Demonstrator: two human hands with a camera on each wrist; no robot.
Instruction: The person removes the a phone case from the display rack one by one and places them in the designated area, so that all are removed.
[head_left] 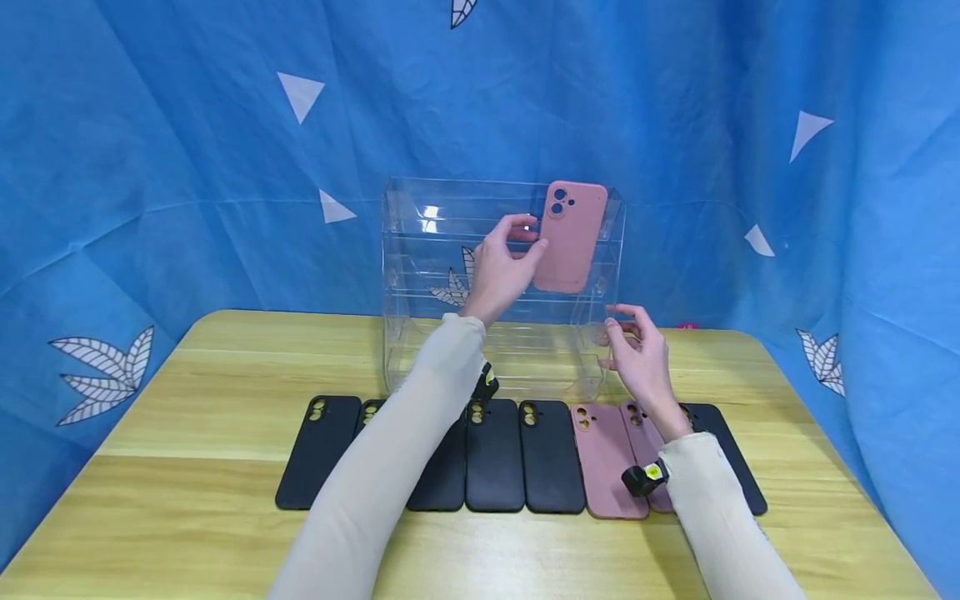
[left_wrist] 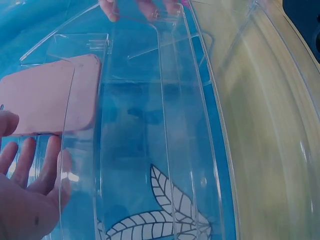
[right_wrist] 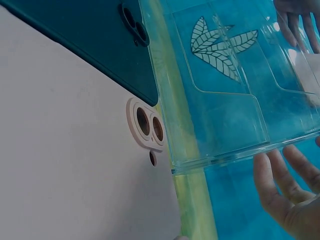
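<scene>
A pink phone case (head_left: 576, 242) stands tilted at the top right of a clear acrylic tiered rack (head_left: 390, 275), its camera holes at the top. My left hand (head_left: 504, 268) is at the case's left edge, thumb tip right at it and fingers spread apart. In the left wrist view, straight fingers (left_wrist: 44, 167) lie just below the edge of the case (left_wrist: 47, 95). My right hand (head_left: 641, 357) is at the rack's lower right side, fingers loosely bent. The right wrist view shows its fingertips close to the rack's edge, holding nothing.
A row of phone cases lies on the wooden table (head_left: 187, 433) before the rack: several black cases (head_left: 495, 458), two pink cases (head_left: 611, 462) and a black case (head_left: 731, 458) at the right end. A blue patterned cloth (head_left: 187, 167) hangs behind. My forearms cross above the row.
</scene>
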